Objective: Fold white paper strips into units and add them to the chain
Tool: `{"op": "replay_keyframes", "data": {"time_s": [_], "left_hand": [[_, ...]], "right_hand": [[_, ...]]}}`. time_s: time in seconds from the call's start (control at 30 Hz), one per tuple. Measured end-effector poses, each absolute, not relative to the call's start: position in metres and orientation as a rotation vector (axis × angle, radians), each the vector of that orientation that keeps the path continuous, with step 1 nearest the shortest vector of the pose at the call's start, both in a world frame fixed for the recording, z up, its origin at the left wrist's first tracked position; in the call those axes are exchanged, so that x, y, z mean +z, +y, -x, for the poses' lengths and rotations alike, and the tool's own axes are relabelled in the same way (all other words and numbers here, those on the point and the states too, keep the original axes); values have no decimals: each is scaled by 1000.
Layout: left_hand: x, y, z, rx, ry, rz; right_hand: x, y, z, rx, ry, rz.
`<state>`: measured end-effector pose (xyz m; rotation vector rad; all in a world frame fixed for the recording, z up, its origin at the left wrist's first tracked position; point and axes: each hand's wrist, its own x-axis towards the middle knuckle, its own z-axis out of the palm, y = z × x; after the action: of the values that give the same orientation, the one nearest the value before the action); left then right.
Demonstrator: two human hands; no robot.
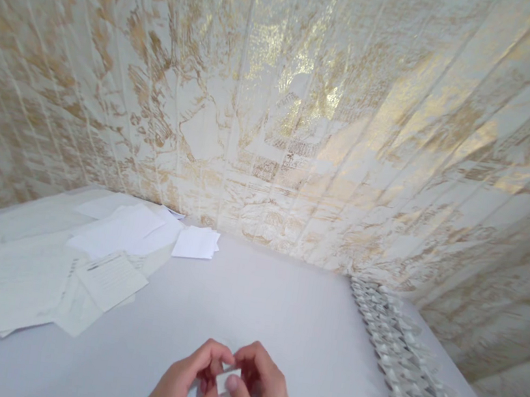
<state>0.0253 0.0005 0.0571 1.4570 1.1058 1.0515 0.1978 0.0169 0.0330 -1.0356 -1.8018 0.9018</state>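
Observation:
Close to the front edge of the view, my left hand (194,382) and my right hand (262,389) meet over the white table. Between them is a small folded piece of white paper (225,382). The fingers of both hands are bent around it, and my right thumb presses on its face. My left thumb and fingers grip its left side. More white paper shows below the hands, but whether it is the same piece I cannot tell.
Loose paper sheets (2,273), some printed, spread over the left side of the table (250,301). A small stack of white paper (195,243) lies at the back. Rows of folded paper pieces (395,355) line the right side. A gold-patterned curtain (255,125) hangs behind.

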Motion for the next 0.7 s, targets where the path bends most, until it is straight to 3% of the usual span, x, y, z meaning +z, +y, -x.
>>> {"op": "replay_keyframes", "data": {"time_s": [0.17, 0.7], "left_hand": [[59, 1, -24, 1055, 1127, -1514], [58, 9, -21, 1040, 1164, -1579]], "right_hand": [[32, 18, -195, 1214, -1575, 1134], [32, 16, -195, 1075, -1386, 1096]]}}
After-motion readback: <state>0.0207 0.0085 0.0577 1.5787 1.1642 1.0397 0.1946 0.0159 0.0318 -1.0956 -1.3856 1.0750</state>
